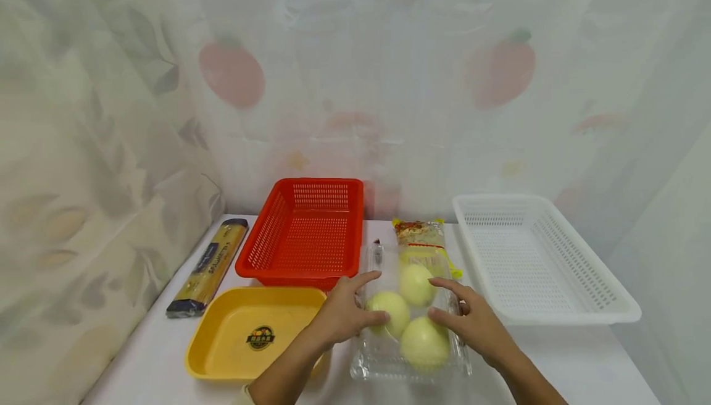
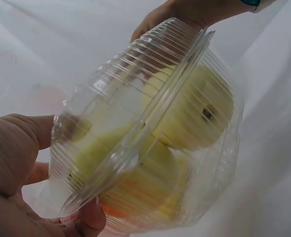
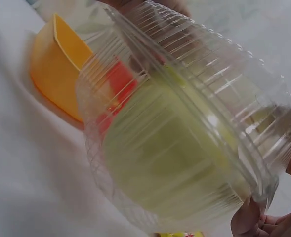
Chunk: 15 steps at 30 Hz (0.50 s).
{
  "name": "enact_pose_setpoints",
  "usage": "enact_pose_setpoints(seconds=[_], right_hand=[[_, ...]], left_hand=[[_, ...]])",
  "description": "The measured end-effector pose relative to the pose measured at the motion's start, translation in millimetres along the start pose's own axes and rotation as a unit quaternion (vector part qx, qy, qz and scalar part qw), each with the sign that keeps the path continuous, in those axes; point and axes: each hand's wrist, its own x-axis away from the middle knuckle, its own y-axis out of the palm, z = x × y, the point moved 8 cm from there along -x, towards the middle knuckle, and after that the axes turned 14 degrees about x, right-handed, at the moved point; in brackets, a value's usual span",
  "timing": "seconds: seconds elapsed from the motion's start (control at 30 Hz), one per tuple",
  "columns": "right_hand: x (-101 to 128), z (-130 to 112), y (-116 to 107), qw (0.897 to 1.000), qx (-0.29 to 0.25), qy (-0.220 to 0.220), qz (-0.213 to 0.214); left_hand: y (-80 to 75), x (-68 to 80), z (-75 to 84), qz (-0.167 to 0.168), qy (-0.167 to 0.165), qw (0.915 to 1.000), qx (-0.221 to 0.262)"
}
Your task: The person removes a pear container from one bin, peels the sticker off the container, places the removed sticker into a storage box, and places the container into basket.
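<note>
A clear plastic clamshell box [image 1: 383, 365] with ribbed walls stands in front of me between my two hands. Inside lie three round, pale yellow-green fruits [image 1: 424, 343]; a dark stem end shows on one fruit [image 2: 197, 106] in the left wrist view. My left hand [image 1: 350, 309] grips the box by its left side, thumb and fingers spread along the wall. From the right side my right hand [image 1: 472, 318] holds it in the same way. The box's lid and base meet along a rim in both wrist views.
Left of the box is a yellow tray [image 1: 216, 331], with a red basket [image 1: 322, 238] behind it. A spaghetti packet [image 1: 211, 266] lies at far left. Behind the box is a yellow-edged food packet [image 1: 419, 232], partly hidden. A white basket [image 1: 533, 269] stands on the right.
</note>
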Motion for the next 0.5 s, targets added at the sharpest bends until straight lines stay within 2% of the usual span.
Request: enact_pose_setpoints(seconds=[0.2, 0.5], right_hand=[[-9, -22, -4, 1.000, 0.014, -0.009, -0.011], [-27, -56, -12, 0.998, 0.044, -0.036, 0.006]], left_hand=[[-12.0, -4.7, 14.5, -0.022, 0.001, 0.9993, 0.031], [-38.2, -11.6, 36.3, -0.021, -0.004, 0.9996, 0.020]])
